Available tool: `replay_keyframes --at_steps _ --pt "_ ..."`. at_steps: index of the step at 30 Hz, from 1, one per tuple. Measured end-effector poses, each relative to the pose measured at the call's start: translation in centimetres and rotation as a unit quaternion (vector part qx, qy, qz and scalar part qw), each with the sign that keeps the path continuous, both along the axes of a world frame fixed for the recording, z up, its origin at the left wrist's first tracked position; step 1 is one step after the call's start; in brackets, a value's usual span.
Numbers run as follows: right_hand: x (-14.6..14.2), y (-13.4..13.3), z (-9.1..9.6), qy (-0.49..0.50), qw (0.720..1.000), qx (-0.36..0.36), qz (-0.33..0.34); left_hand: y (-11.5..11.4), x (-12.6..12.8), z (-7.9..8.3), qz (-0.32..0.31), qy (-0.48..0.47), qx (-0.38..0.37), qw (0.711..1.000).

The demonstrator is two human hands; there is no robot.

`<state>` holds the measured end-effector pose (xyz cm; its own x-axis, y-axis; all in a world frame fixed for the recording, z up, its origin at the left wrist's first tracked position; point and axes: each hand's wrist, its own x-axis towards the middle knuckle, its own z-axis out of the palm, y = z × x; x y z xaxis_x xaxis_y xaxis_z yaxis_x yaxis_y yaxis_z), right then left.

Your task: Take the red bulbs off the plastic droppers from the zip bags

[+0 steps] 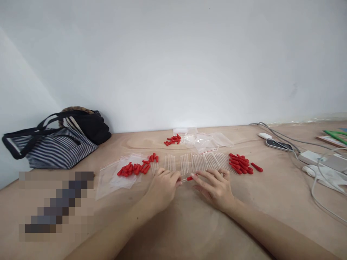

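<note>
Near the middle of the table, my left hand [164, 186] pinches a thin clear dropper tube [184, 180]. My right hand [214, 186] has its fingers closed on a red rubber bulb [189, 178], which sits at the tube's right end. How far the tube goes into the bulb is hidden. Just beyond my hands lies a row of clear dropper tubes [200, 161]. Right of the row is a pile of long red bulbs [240, 164]. Some tubes with red bulbs on their ends [154, 160] lie close to my left hand.
Shorter red bulbs [132, 169] lie on clear plastic bags [105, 180] at left. More small red pieces [172, 139] and bags [221, 139] lie farther back. A striped bag [59, 148] stands at far left. Cables [314, 187] and a dark device [279, 145] occupy the right.
</note>
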<state>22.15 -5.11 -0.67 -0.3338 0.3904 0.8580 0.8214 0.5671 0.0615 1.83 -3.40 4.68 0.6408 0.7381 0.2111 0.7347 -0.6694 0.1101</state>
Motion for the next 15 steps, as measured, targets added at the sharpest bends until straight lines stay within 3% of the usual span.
replay_keyframes --at_steps 6,15 --pt "-0.2 0.0 -0.5 -0.049 0.998 0.031 0.004 -0.8 0.2 -2.2 -0.071 -0.054 0.136 0.987" --pt "0.5 0.0 0.0 -0.096 0.992 0.077 -0.013 -1.2 0.7 -1.8 -0.051 -0.081 0.109 0.989"
